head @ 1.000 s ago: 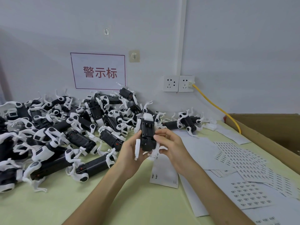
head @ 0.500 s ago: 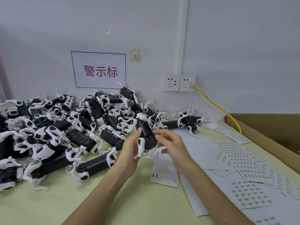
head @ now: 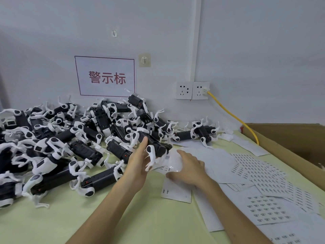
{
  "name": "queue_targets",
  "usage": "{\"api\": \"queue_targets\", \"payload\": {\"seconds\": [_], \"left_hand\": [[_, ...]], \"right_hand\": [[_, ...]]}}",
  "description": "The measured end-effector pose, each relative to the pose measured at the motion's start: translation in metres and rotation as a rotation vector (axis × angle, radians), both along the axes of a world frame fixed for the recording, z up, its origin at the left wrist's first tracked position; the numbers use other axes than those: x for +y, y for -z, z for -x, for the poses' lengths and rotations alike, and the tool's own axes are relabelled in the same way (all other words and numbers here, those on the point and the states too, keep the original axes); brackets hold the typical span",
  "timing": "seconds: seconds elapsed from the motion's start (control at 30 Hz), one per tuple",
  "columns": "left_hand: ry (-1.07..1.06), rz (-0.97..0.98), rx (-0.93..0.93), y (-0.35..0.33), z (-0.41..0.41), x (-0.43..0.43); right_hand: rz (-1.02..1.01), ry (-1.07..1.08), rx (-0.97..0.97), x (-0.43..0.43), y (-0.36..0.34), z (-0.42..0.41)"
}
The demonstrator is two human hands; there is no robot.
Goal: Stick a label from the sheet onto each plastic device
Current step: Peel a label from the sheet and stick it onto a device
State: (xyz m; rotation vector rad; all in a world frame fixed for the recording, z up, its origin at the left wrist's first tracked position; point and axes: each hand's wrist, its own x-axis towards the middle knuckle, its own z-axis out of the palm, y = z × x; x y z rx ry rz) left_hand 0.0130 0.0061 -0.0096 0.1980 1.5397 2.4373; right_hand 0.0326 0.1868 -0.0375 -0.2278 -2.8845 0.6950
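Head view: the left hand [head: 139,161] grips a black-and-white plastic device [head: 155,147] over the middle of the tabletop [head: 123,217], toward its far edge. The thumb lies along the device's near side and the other fingers are hidden under it. The device is tilted, with its far end up against the right fringe of the pile of devices [head: 70,138] and a white leg hanging down past the palm.

Just to the right, the right hand [head: 188,168] lies palm down on a small label sheet [head: 175,191]. Thumb and forefinger are curled round a raised, curved part of that sheet, though the spot is blurred. The hand is close to the held device but apart from it. The sheet's near part lies flat on the tabletop and shows a few dark labels along its left side.

The pile covers the left half of the tabletop, back to the far edge at the wall, and a few devices trail right along that edge. More label sheets [head: 263,173] overlap across the right half, printed with rows of small dark labels. An open cardboard box [head: 290,138] stands along the right edge. On the wall are a sign [head: 105,76] with red characters and two wall sockets [head: 192,90]. A yellow cable [head: 232,115] runs from the right-hand socket down toward the far right corner.
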Motion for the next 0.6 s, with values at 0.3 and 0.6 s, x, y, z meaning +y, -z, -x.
{"api": "queue_targets", "payload": {"seconds": [0.3, 0.6], "left_hand": [[-0.017, 0.133, 0.066, -0.0016, -0.0056, 0.0011], [0.171, 0.156, -0.008, 0.0008, -0.0033, -0.0026]], "right_hand": [[0.036, 0.045, 0.017, 0.0091, 0.0043, 0.0042], [-0.004, 0.024, 0.09, 0.0087, 0.0079, 0.0084]]}}
